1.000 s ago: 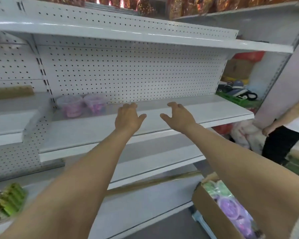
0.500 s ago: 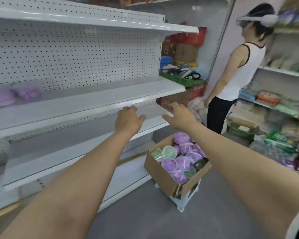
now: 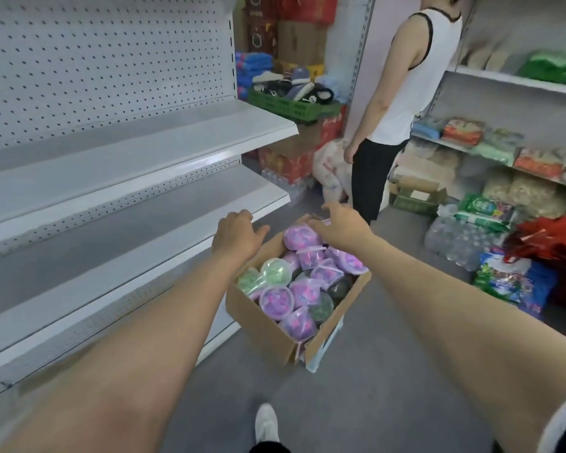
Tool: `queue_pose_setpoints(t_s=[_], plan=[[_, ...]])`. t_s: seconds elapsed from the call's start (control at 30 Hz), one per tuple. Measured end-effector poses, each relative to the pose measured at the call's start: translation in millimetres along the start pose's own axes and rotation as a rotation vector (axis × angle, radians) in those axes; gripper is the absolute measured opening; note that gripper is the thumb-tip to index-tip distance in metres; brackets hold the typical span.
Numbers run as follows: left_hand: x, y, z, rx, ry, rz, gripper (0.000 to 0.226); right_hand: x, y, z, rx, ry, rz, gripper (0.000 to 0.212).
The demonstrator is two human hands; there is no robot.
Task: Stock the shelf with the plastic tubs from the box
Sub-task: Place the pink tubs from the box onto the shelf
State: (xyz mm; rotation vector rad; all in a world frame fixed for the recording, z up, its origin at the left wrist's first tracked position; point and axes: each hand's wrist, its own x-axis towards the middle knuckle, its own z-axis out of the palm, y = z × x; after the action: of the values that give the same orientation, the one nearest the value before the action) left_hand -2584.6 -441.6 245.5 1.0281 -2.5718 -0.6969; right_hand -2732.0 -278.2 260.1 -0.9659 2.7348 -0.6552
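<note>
A cardboard box [image 3: 258, 325] stands on the grey floor beside the white shelf unit [image 3: 138, 148]. It is full of round plastic tubs, mostly purple [image 3: 299, 237], with a green one [image 3: 276, 272] near its left side. My left hand [image 3: 237, 238] hovers over the box's far left corner, fingers relaxed and holding nothing. Above the far end of the box my right hand [image 3: 339, 225] is spread with loose fingers, close over the top purple tub, also holding nothing.
A person in a white top [image 3: 402, 103] stands just beyond the box. Stocked shelves [image 3: 510, 148] and bags of goods [image 3: 504, 279] line the right side. A green crate [image 3: 291, 106] and stacked cartons sit at the aisle's far end. My white shoe [image 3: 266, 423] is on the floor.
My view has swung right and down from the shelf to the box. Both hands came down from shelf height to just above the box. The two tubs on the shelf have left the view.
</note>
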Motion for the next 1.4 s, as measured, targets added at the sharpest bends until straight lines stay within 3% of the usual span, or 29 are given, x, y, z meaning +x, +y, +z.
queue_pose_setpoints(t_s=[0.3, 0.5, 0.6, 0.87, 1.07, 1.23, 1.3, 1.4], plan=[[93.8, -38.1, 118.9, -0.028, -0.317, -0.124, 0.054, 104.9, 77.5, 81.1, 0.007, -0.241, 0.196, 0.045], [111.3, -72.8, 192.2, 0.005, -0.47, -0.295, 0.058, 133.1, 139.0, 133.0, 0.065, -0.42, 0.36, 0.055], [108.5, -77.8, 220.2, -0.075, -0.551, -0.428, 0.047, 149.2, 163.4, 157.0, 0.064, -0.523, 0.381, 0.05], [99.3, -94.2, 277.5, -0.169, -0.514, -0.719, 0.043, 190.0, 202.4, 228.5, 0.042, -0.795, 0.299, 0.053], [89.9, -122.6, 324.5, -0.276, -0.506, -0.975, 0.086, 203.8, 212.0, 247.4, 0.028, -0.897, 0.215, 0.046], [93.8, -112.5, 323.5, -0.315, -0.446, -1.066, 0.074, 204.9, 218.6, 254.7, -0.002, -0.925, 0.209, 0.051], [98.2, -100.2, 311.4, -0.223, -0.472, -1.025, 0.05, 204.5, 221.7, 257.9, 0.028, -0.89, 0.254, 0.051], [99.5, -92.0, 302.3, -0.154, -0.425, -0.996, 0.037, 202.2, 223.0, 257.0, 0.065, -0.854, 0.293, 0.052]])
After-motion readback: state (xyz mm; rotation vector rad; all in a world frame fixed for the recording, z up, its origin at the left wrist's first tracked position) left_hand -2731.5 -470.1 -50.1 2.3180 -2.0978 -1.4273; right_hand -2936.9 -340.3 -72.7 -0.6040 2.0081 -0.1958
